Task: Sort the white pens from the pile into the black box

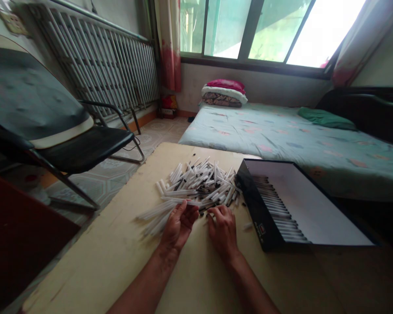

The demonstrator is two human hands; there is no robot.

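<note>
My left hand (180, 224) pinches a translucent white pen barrel (192, 203) between thumb and fingers, palm turned up. Just right of it, my right hand (223, 226) is closed with its fingertips bent down by the small black pieces (201, 214) at the pile's near edge. Whatever those fingertips hold is too small to make out. Beyond both hands spreads a loose pile of white pen barrels (206, 179) mixed with black parts. More long barrels (153, 211) lie beside my left hand. To the right, an open black box (253, 205) with a white inside holds a row of pens (280, 211).
All this lies on a pale yellow table (118, 261). Past its far edge stands a bed (249, 126) with folded bedding (224, 92) under a window. A black folding chair (81, 144) is on the left, and a dark red surface (22, 226) fills the lower left.
</note>
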